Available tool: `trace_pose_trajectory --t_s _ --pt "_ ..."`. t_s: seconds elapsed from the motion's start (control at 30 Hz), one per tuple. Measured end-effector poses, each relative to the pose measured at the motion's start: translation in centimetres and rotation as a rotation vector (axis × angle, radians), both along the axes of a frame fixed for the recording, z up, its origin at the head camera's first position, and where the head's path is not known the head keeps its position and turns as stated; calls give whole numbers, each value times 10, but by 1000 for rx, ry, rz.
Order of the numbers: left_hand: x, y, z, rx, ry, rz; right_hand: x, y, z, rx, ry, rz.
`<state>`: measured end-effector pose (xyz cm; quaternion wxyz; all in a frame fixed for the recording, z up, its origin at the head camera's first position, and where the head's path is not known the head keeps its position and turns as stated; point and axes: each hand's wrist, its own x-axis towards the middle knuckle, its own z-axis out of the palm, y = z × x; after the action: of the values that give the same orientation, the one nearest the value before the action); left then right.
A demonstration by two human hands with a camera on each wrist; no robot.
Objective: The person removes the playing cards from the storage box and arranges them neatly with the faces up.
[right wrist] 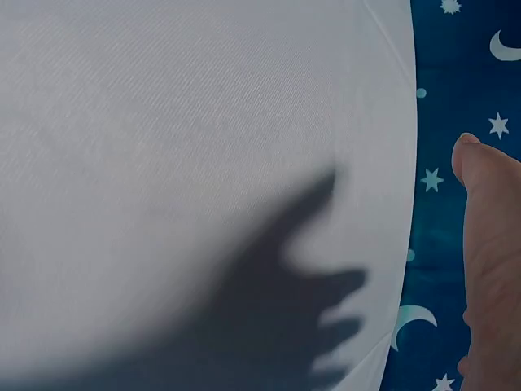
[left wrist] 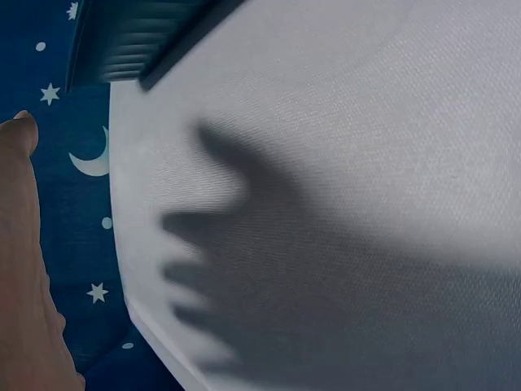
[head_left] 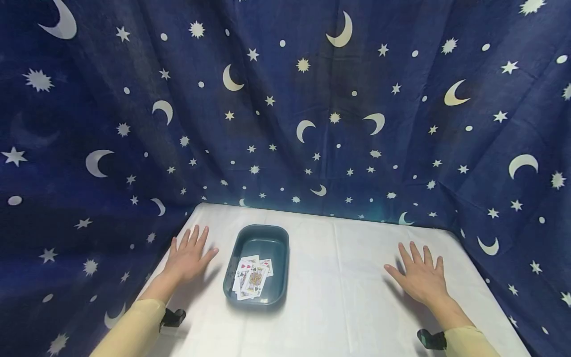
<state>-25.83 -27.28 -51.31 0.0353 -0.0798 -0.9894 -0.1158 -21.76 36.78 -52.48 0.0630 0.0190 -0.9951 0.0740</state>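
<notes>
A dark teal rectangular tray (head_left: 280, 233) stands on the white-covered table, left of the middle. Several playing cards (head_left: 254, 280) lie face up and overlapping in its nearer part, a king on top. To the left of the tray my left hand (head_left: 187, 260) hovers over the table with fingers straight and spread, holding nothing. My right hand (head_left: 421, 280) is held the same way far to the right, its fingers spread and nothing in it. In the left wrist view a corner of the tray (left wrist: 163, 32) shows beyond the thumb (left wrist: 20, 204).
The table (head_left: 321, 258) has a white cloth with faint creases. A dark blue curtain (head_left: 276, 124) with moons and stars rises behind it and along both sides. Black wrist straps (head_left: 173, 318) show at the sleeves. Each hand throws a shadow on the cloth.
</notes>
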Motion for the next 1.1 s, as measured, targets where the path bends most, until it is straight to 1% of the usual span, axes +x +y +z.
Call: trace_pose_trajectory --t_s 0.47,0.53,0.6,0.7,0.83,1.0,1.1 --pt "1 7 11 1 30 -13 -10 -14 7 -3 18 21" --pt "2 8 13 18 39 -22 -13 -19 9 -6 20 32" --pt "3 8 15 64 37 -33 -16 -27 11 -9 18 46" --pt "5 7 17 202 21 -65 -21 -43 16 -13 20 75" --pt "9 6 21 376 -32 -112 -26 -67 23 -19 35 120" --pt "15 6 26 487 -110 -167 -31 -99 27 -31 59 183" --pt "20 6 26 521 -136 -195 -33 -117 28 -35 57 223"
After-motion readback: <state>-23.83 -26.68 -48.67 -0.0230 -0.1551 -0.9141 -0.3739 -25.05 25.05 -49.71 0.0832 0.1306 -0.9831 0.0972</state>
